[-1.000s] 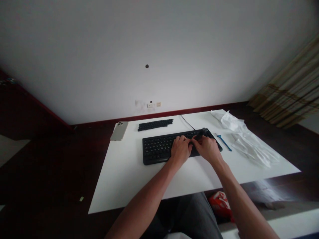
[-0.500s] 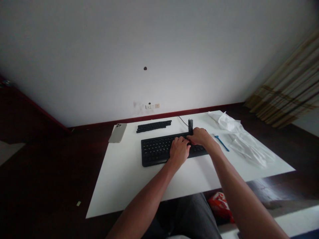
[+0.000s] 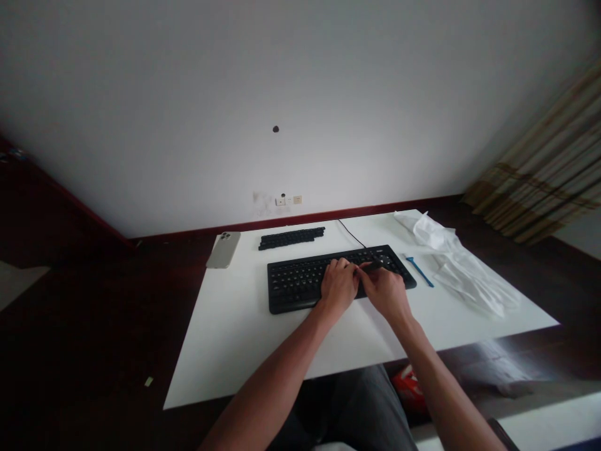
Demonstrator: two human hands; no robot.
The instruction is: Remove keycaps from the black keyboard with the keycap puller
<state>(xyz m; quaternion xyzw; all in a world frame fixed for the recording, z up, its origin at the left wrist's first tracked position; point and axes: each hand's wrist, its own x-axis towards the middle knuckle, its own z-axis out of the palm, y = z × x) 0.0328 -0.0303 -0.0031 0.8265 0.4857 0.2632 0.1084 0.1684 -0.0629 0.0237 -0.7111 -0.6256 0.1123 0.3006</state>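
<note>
A black keyboard (image 3: 295, 282) lies on the white table (image 3: 225, 351); some of its right-hand area looks bare of keycaps. My left hand (image 3: 339, 285) presses on its middle, fingers bent together over it and thumb hidden. Close against it, my right hand (image 3: 385, 291) is closed around a dark brush (image 3: 382, 260), whose greyish head seems to lie over the keyboard's upper right part. Most of the handle is covered by my fingers. Behind the keyboard, loose black keycaps (image 3: 291, 238) are lined up in rows. A blue plastic stick tool (image 3: 420, 272) rests just right of the keyboard.
A pale phone (image 3: 224, 250) lies face down at the table's far left corner. Crumpled white plastic (image 3: 462, 269) spreads along the right side. A black cable (image 3: 351, 232) runs from the keyboard to the back edge. Beneath the table sits a red bag (image 3: 409, 387).
The brush has tipped from standing upright to lying low over the keyboard. My right hand has turned and come nearer to me; my left hand has stayed in place.
</note>
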